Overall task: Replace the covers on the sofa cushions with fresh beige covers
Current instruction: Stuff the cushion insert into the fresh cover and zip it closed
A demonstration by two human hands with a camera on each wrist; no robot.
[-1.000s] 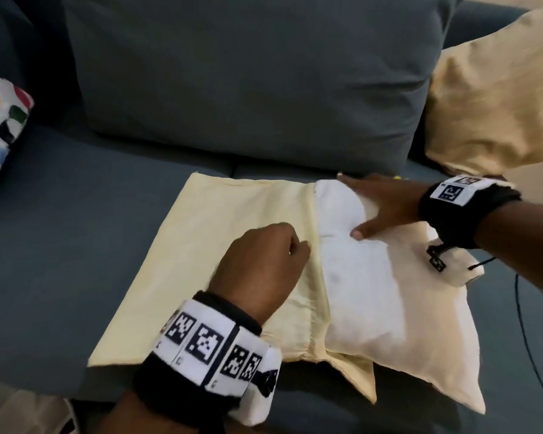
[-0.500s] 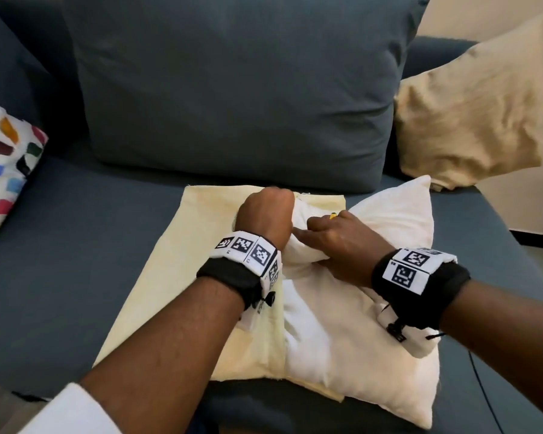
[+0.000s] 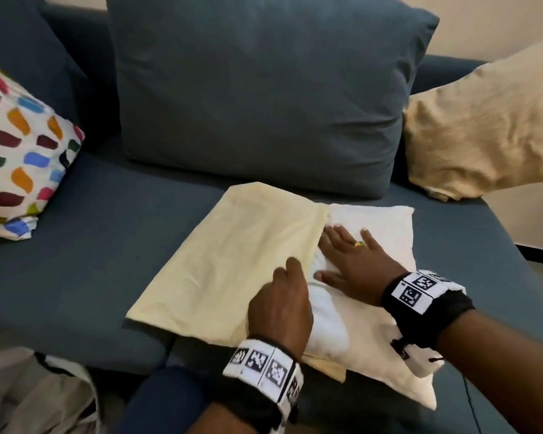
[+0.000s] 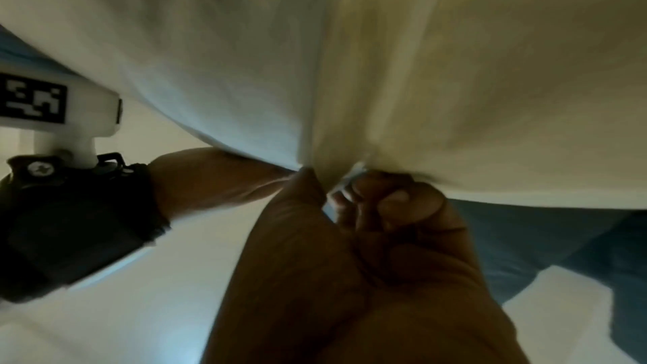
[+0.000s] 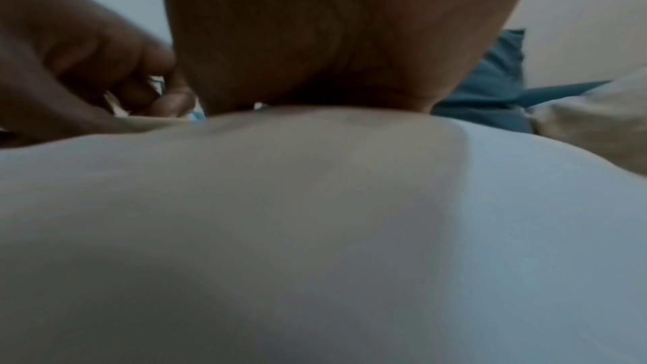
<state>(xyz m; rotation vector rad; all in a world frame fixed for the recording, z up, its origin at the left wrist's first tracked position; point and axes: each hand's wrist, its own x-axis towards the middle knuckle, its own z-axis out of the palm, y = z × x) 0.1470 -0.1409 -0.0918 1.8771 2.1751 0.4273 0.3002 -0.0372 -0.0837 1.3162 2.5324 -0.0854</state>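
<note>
Progress looks like roughly the midpoint for this cushion, judging from how things lie. Sweeping left to right: at nine o'clock, a cushion in a multicoloured spotted cover (image 3: 22, 145) leans on the sofa (image 3: 107, 245), not yet changed. At twelve o'clock stands the large blue back cushion (image 3: 257, 92). In the centre the fresh beige cover (image 3: 232, 261) lies mostly flat and empty on the seat. Your left hand (image 3: 281, 305) has its fingers curled tight on the cover's open hem, pinching the fabric, as the left wrist view confirms. Just to its right, the white cushion insert (image 3: 373, 314) has only its leading edge at the opening; most of it sits outside, toward four o'clock. Your right hand (image 3: 353, 261) lies flat on the insert, fingers spread and straight, pressing it toward the mouth of the cover. At two o'clock a cushion already in beige (image 3: 480, 126) rests against the sofa arm, so that one seems done. You have yet to feed the insert fully in, close the cover, then tackle the spotted one
</note>
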